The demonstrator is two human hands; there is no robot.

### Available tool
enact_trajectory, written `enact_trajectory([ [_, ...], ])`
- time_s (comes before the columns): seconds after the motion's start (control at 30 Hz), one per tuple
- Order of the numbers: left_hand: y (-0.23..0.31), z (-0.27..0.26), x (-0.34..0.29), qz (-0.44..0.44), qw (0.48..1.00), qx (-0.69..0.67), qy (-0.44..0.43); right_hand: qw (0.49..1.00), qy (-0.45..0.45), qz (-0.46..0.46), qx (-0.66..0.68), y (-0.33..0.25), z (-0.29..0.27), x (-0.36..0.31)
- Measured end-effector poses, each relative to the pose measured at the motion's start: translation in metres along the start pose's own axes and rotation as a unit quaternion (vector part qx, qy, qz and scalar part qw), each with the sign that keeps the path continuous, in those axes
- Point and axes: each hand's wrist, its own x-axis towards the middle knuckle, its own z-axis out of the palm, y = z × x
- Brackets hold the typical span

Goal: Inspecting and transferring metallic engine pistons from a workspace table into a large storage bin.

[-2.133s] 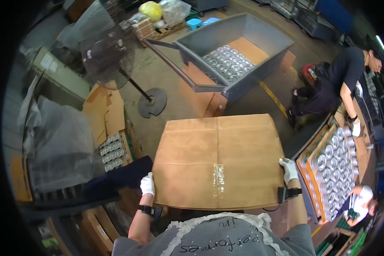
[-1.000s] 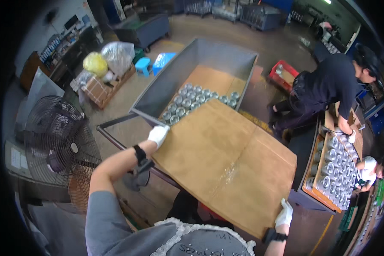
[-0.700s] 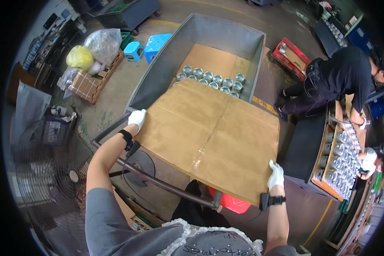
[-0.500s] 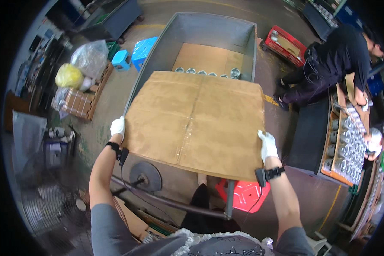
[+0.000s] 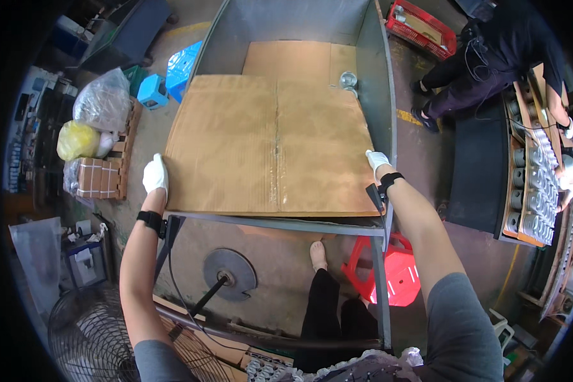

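Note:
A large brown cardboard sheet (image 5: 235, 140) with a taped middle seam spreads across the near part of a deep grey metal cart (image 5: 376, 70). My left hand (image 5: 155, 175), in a white glove, grips the sheet's left edge, just outside the cart's side. Inside the right wall, my right hand (image 5: 379, 162), also gloved in white, holds the right edge. The sheet's near edge lies along the cart's front rim. Past its far right corner, a round silver metal part (image 5: 348, 79) stands on a cardboard liner (image 5: 286, 58). Whatever lies under the sheet is hidden.
A red plastic stool (image 5: 398, 274) stands below the cart's near right corner. To the left are a caged fan (image 5: 102, 337) and a pallet with bagged goods (image 5: 99, 105). A co-worker (image 5: 484, 70) bends over trays of metal parts (image 5: 535, 172) at right.
The sheet has moved down and deeper into the cart, covering most of the metal parts that showed beyond it. My view has shifted nearer the cart, whose front rim now shows.

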Motion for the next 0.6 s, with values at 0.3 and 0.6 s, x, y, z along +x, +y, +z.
enact_trajectory([
  [0.3,0.006,0.071,0.042,0.055,0.995,0.076,-0.041,0.941,-0.157,0.111,0.277,0.028,0.04,0.015],
  [0.6,-0.06,0.148,0.035,-0.028,0.995,0.068,-0.064,0.927,-0.142,0.115,0.328,0.027,0.113,0.011],
])
